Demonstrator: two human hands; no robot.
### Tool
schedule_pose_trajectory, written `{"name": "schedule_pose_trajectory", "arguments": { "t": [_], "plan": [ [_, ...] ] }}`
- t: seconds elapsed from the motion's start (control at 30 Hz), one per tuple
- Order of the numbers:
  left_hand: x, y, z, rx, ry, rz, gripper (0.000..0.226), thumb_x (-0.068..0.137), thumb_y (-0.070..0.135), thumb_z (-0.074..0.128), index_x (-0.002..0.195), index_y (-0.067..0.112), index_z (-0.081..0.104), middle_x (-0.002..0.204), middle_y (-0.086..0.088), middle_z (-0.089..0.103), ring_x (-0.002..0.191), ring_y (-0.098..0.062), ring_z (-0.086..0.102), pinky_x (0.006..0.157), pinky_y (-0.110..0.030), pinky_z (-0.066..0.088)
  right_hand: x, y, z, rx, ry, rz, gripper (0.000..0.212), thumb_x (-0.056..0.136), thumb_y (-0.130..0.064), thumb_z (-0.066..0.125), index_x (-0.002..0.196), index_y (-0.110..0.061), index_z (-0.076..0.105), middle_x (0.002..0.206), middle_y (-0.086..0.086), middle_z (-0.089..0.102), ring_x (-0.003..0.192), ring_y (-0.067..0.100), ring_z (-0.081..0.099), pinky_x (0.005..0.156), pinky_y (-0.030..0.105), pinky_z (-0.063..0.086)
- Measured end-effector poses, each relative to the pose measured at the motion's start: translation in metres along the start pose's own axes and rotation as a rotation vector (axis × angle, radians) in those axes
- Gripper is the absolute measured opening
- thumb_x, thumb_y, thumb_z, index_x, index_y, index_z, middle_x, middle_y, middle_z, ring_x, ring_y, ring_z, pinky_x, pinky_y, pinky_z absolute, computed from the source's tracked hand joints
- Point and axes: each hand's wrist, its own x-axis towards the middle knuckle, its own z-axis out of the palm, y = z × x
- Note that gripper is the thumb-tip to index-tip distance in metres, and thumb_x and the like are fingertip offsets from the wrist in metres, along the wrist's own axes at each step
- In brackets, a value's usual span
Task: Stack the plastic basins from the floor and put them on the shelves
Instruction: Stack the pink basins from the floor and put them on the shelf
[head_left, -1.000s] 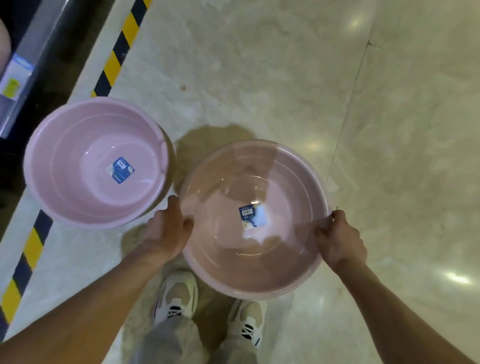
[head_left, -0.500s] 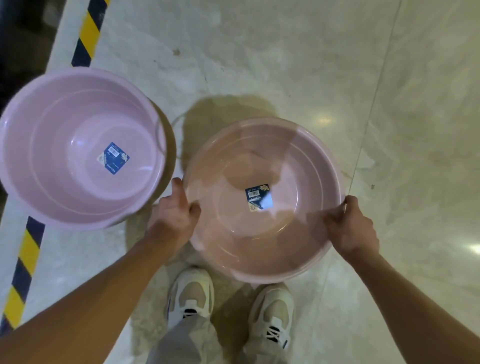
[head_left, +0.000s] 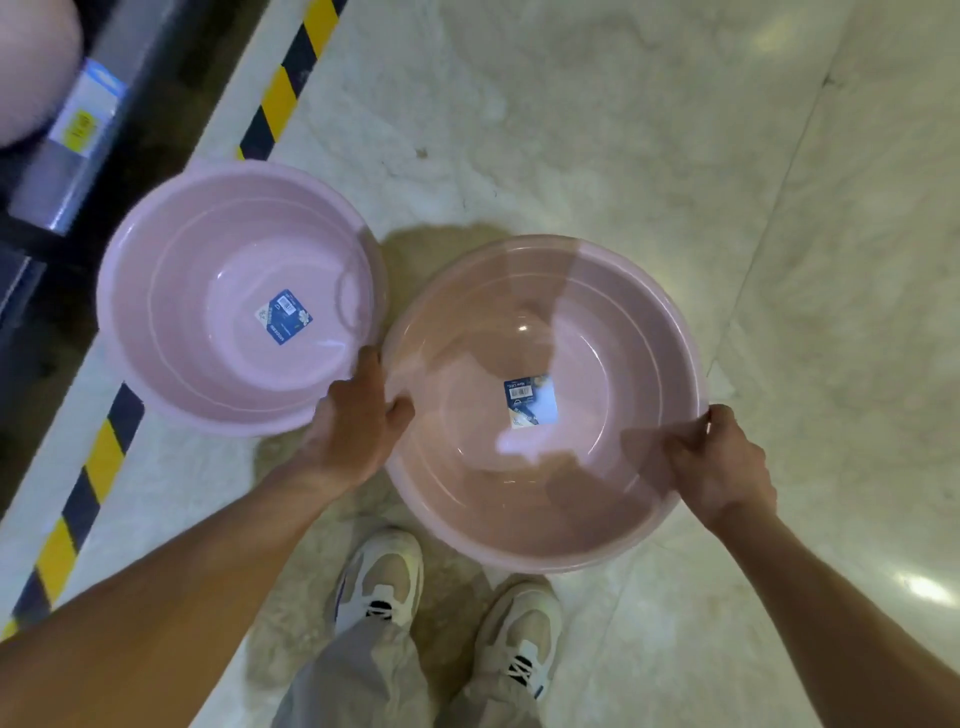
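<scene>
I hold a pink plastic basin (head_left: 597, 322) by its rim above the floor, in front of my feet. My left hand (head_left: 358, 421) grips its left rim and my right hand (head_left: 719, 460) grips its right rim. A blue label sits inside on its bottom. A second pink basin (head_left: 171, 291) with the same kind of label stands on the floor to the left, its rim close to my left hand and to the held basin.
The floor is pale marble tile (head_left: 675, 130). A yellow-and-black hazard stripe (head_left: 283, 88) runs along the left edge. Beyond it is a dark shelf base (head_left: 98, 114) with a price tag, and part of another pink object shows at the top left corner. My shoes (head_left: 382, 571) stand below the held basin.
The view has swung back to the right, bringing the shelf base into sight again. The floor basin now lies nearer the held basin. Both hands keep their grip.
</scene>
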Motion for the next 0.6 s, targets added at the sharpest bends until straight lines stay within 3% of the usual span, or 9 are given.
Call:
{"name": "schedule_pose_trajectory", "arguments": {
  "t": [0.17, 0.4, 0.47, 0.6],
  "plan": [
    [-0.018, 0.001, -0.064, -0.109, 0.053, -0.054, 0.035, 0.092, 0.034, 0.055, 0.109, 0.011, 0.035, 0.087, -0.022, 0.065, 0.072, -0.046, 0.066, 0.073, -0.051, 0.057, -0.024, -0.049, -0.056, -0.015, 0.043, -0.121, 0.027, 0.091, -0.034, 0.058, 0.104, -0.013, 0.049, 0.091, 0.010, 0.055, 0.082, 0.033, 0.046, 0.073, 0.041, 0.041],
    [-0.049, -0.040, -0.163, -0.300, 0.122, -0.199, 0.027, 0.090, 0.030, 0.058, 0.098, 0.017, 0.037, 0.073, -0.010, 0.063, 0.041, -0.028, 0.065, 0.044, -0.039, 0.056, -0.067, -0.157, -0.094, -0.072, 0.058, -0.309, 0.018, 0.092, -0.030, 0.056, 0.099, -0.018, 0.046, 0.090, 0.007, 0.054, 0.082, 0.033, 0.049, 0.073, 0.037, 0.039],
    [-0.057, -0.060, -0.187, -0.308, 0.154, -0.236, 0.026, 0.090, 0.030, 0.059, 0.098, 0.016, 0.038, 0.071, -0.012, 0.065, 0.037, -0.024, 0.063, 0.042, -0.031, 0.050, -0.080, -0.190, -0.093, -0.102, 0.053, -0.362, 0.017, 0.093, -0.031, 0.055, 0.099, -0.018, 0.045, 0.091, 0.006, 0.054, 0.082, 0.031, 0.047, 0.074, 0.036, 0.038],
    [-0.071, -0.104, -0.225, -0.352, 0.199, -0.334, 0.029, 0.088, 0.032, 0.060, 0.099, 0.016, 0.038, 0.070, -0.011, 0.065, 0.037, -0.026, 0.064, 0.046, -0.038, 0.055, -0.106, -0.252, -0.081, -0.152, 0.021, -0.453, 0.018, 0.093, -0.032, 0.055, 0.098, -0.017, 0.046, 0.092, 0.006, 0.055, 0.081, 0.031, 0.048, 0.073, 0.035, 0.036]
  ]
}}
